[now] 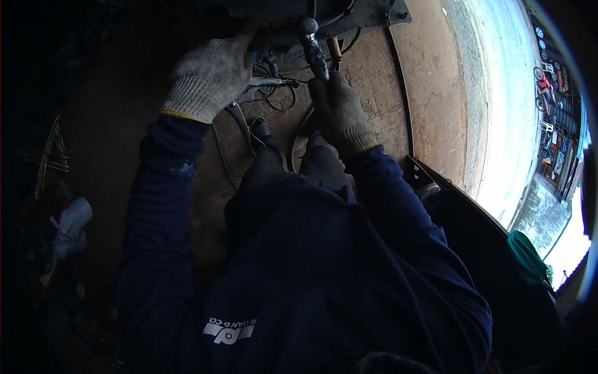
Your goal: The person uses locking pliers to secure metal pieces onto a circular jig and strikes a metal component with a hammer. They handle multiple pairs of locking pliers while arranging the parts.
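At the dark metal plate (380, 17): right gloved hand (342, 115), gripping a ball-ended metal tool (314, 56); left gloved hand (208, 81), beside pliers (268, 81), grip not discernible.

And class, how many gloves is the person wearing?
2: a pale glove on the left hand, upper left of centre, and a darker glove on the right hand, at the lower end of the round-headed metal tool.

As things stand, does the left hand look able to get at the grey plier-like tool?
Probably yes: the left hand is beside the grey plier-like tool, and nothing visible blocks it; whether they touch is hidden.
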`<state>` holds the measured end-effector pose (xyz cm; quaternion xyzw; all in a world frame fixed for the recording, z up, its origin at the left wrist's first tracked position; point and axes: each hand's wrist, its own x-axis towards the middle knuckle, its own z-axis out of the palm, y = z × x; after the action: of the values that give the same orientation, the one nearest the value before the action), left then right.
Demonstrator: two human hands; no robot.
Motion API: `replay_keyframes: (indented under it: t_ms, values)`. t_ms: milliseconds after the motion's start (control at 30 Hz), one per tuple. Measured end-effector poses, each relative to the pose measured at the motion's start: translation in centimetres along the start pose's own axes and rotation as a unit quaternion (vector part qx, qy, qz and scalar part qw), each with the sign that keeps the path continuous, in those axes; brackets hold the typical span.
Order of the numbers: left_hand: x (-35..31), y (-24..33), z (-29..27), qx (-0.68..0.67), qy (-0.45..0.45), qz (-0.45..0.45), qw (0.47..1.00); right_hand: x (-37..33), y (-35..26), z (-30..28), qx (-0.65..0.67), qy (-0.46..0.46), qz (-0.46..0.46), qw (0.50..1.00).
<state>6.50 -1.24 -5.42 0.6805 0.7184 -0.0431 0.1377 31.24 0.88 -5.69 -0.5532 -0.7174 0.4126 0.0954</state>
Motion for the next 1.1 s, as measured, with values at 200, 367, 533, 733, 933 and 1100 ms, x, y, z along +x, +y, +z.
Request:
replay_keyframes:
  t_ms: [200, 367, 533, 733, 933, 1100]
  values:
    - [0.2, 0.5, -0.2, -0.022, 0.059, -0.036, 0.997, -0.1, 1.3, 0.6, 0.068, 0.024, 0.009, 0.997]
    - [-1.7, 0.2, 1.2, 0.025, 0.117, 0.027, 0.992, -3.9, 2.8, 1.3, 0.185, 0.035, 0.034, 0.982]
    - [-1.7, -1.1, 3.9, -0.051, 0.090, 0.069, 0.992, -2.3, 5.0, 2.1, 0.187, 0.021, 0.067, 0.980]
    - [-1.7, -1.2, 3.4, -0.074, 0.211, 0.064, 0.973, -2.4, 5.5, 1.6, 0.120, -0.001, 0.087, 0.989]
    - [-0.5, -1.9, -0.2, -0.010, 0.113, 0.006, 0.994, -1.0, 0.8, 0.9, 0.232, 0.011, -0.005, 0.973]
    - [0.8, -0.9, -2.5, -0.074, 0.027, -0.063, 0.995, 1.2, -1.2, 0.3, 0.176, 0.072, -0.118, 0.975]
